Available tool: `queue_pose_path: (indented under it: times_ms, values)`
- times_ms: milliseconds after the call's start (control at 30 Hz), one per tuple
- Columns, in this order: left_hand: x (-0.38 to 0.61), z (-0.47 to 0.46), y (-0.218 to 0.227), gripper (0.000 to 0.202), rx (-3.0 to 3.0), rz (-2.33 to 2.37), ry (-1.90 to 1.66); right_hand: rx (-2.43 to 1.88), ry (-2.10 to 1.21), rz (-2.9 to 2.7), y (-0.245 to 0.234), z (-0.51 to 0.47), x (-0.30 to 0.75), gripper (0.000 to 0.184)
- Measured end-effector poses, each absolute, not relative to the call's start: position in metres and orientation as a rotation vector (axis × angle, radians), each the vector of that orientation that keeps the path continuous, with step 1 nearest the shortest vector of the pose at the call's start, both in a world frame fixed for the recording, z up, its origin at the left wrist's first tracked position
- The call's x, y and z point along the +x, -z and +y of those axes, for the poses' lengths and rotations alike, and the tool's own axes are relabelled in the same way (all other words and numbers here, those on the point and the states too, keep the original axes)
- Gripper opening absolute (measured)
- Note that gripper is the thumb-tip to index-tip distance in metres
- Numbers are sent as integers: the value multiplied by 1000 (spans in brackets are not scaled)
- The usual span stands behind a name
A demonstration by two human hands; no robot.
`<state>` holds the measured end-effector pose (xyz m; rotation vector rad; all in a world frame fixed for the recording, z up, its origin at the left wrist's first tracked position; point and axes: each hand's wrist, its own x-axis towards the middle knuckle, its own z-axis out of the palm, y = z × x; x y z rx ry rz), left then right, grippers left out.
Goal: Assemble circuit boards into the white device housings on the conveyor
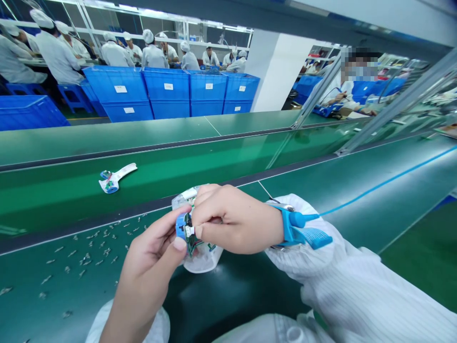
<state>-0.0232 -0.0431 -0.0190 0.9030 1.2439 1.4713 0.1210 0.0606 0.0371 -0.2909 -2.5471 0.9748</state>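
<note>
My left hand (153, 250) and my right hand (233, 219) meet over the near table, both closed on a white plastic shell (202, 259) with a green circuit board and a blue round part (181, 226) inside. The left thumb presses on the blue part. The right fingers pinch the shell's top edge beside it. A blue wrist strap (291, 228) with a blue cord sits on my right wrist. Another unit of the same kind (114, 178), white with a blue part, lies alone on the green conveyor belt farther left.
Several small metal screws (89, 250) lie scattered on the dark mat at left. The green conveyor (214, 157) runs across behind. Blue crates (167, 93) stand beyond, with several people in white coats and caps. Another worker sits at far right.
</note>
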Motion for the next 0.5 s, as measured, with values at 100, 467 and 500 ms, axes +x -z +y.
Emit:
queue_pose_path:
  times_ms: [100,467,500]
  values:
    - [-25,-42,20,35,942,1221,-1443,-288,-956,-2573,-36,61,121,26]
    - [-27,-42,16,34,1254,1503,-1312,-422,-758,-2825,-44,63,122,31]
    - [-27,-43,15,34,1286,1553,-1292,-428,-760,-2845,-45,63,122,31]
